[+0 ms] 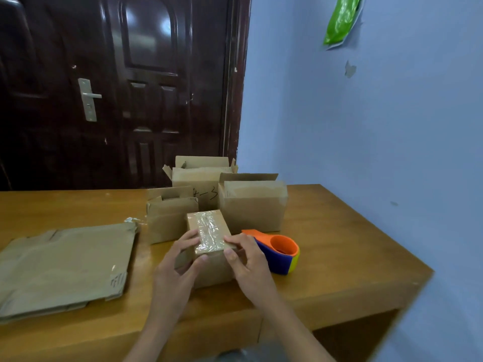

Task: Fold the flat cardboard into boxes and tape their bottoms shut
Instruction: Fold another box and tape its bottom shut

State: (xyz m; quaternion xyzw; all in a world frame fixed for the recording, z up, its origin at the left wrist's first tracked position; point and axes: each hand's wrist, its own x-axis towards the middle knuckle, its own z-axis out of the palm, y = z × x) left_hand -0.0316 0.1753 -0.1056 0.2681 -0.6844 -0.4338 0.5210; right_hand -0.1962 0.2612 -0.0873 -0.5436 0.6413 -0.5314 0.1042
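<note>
Both hands, left and right, grip the small box at centre frame, its taped bottom turned up, likely so thumbs can press the tape flat. The dispenser sits just right, within reach. Flat cardboard waits lower left; finished boxes stand behind on the bench.

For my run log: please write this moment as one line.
step: pressing tape | left hand, right hand: hold small taped brown cardboard box | orange-blue tape dispenser: on wooden table

Matt cardboard box under glossy wrinkled tape; smooth wooden table; glossy plastic dispenser.
</note>
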